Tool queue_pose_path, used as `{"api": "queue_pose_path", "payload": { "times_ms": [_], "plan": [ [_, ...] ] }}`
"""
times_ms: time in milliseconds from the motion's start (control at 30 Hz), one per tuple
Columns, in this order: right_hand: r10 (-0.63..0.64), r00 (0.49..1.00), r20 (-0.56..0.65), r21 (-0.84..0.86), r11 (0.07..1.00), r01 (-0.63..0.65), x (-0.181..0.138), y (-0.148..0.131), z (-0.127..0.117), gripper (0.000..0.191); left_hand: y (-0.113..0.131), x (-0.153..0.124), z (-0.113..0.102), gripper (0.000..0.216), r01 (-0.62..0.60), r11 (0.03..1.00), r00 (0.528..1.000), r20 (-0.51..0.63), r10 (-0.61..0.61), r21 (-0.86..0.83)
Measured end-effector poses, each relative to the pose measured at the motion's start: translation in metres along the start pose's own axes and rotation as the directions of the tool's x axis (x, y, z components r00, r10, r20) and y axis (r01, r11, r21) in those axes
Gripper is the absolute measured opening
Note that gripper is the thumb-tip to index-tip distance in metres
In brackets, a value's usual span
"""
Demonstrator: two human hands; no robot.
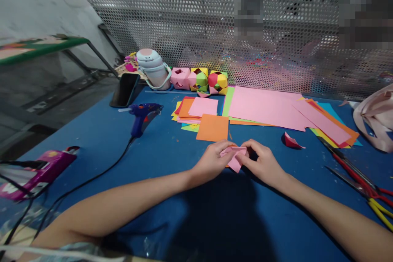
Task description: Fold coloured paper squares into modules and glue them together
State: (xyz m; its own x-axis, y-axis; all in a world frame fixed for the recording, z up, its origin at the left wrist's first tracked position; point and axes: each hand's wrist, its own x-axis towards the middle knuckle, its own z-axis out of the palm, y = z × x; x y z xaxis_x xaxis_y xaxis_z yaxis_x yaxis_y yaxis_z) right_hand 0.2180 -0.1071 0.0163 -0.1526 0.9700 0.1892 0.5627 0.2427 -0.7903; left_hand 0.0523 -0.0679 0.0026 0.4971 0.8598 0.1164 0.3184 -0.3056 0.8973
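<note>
Pink folded paper (pixel 236 164) sits between the person's two hands, just above the middle of the blue counter (pixel 172 157), toward its near edge. The left hand (pixel 213 159) pinches it from the left, thumb across the front; the right hand (pixel 260 162) grips the other side, its thumb also pressed on the front face. A bit of orange shows around the pink at top and bottom, though the fingers cover too much to be certain how the two pieces join.

Just beyond the hands lies an orange square (pixel 212 129), overlapping a pile of small coloured squares (pixel 203 106). To the right of these, large pink sheets (pixel 265 108) rest over green and orange ones. A small curved red-pink piece (pixel 290 141) lies beyond and to the right of the right hand, and scissors (pixel 370 193) with red and yellow handles lie toward the counter's right edge.

Along the far edge, before the perforated metal screen (pixel 199 28), three woven paper shapes (pixel 199 80) stand in a row beside a pale lidded flask (pixel 156 73). Near the far left corner leans a dark phone (pixel 124 90). A blue glue gun (pixel 141 115) lies on the left, its black cord running toward the near left corner, where a purple power strip (pixel 39 174) sits.
</note>
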Motion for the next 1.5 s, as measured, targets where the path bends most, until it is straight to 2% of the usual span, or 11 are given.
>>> {"api": "queue_pose_path", "payload": {
  "times_ms": [167,367,533,667,767,867,1300,1367,1500],
  "plan": [
    [0.111,0.994,-0.002,0.019,0.994,-0.111,0.0,0.003,0.011,0.004,-0.001,-0.001,0.002,0.015,0.007,0.999,1.0,-0.022,-0.006,0.032],
    [0.159,0.987,-0.003,0.091,0.983,-0.158,0.0,0.004,0.013,0.01,0.001,-0.003,0.002,0.014,-0.004,0.998,0.998,-0.064,0.007,0.055],
    [0.051,0.998,-0.032,-0.041,0.998,-0.053,0.0,0.004,0.013,0.016,0.002,-0.004,0.003,0.016,-0.071,0.995,0.992,-0.096,0.077,0.065],
    [0.012,0.994,-0.109,-0.082,0.996,-0.021,0.0,0.007,0.012,0.025,0.006,-0.005,0.003,0.019,0.015,0.999,0.994,-0.107,-0.018,-0.028],
    [0.003,0.988,-0.157,-0.098,0.995,-0.019,0.0,0.01,0.011,0.027,0.011,-0.004,0.001,0.026,0.079,0.988,0.995,-0.046,-0.086,-0.129],
    [-0.008,0.983,-0.182,-0.113,0.993,-0.013,0.002,0.011,0.011,0.029,0.014,-0.003,-0.001,0.033,0.099,0.979,0.995,0.036,-0.094,-0.179],
    [-0.018,0.984,-0.178,-0.119,0.993,-0.004,0.003,0.011,0.009,0.028,0.011,-0.005,-0.005,0.034,0.089,0.965,0.996,0.049,-0.08,-0.247],
    [-0.019,0.984,-0.176,-0.124,0.992,-0.003,0.003,0.011,0.01,0.028,0.011,-0.005,-0.004,0.034,0.119,0.961,0.993,0.053,-0.11,-0.248],
    [-0.021,0.989,-0.147,-0.132,0.991,0.002,0.001,0.011,0.012,0.027,0.009,-0.003,0.0,0.031,0.191,0.963,0.98,-0.016,-0.198,-0.192]
  ]
}}
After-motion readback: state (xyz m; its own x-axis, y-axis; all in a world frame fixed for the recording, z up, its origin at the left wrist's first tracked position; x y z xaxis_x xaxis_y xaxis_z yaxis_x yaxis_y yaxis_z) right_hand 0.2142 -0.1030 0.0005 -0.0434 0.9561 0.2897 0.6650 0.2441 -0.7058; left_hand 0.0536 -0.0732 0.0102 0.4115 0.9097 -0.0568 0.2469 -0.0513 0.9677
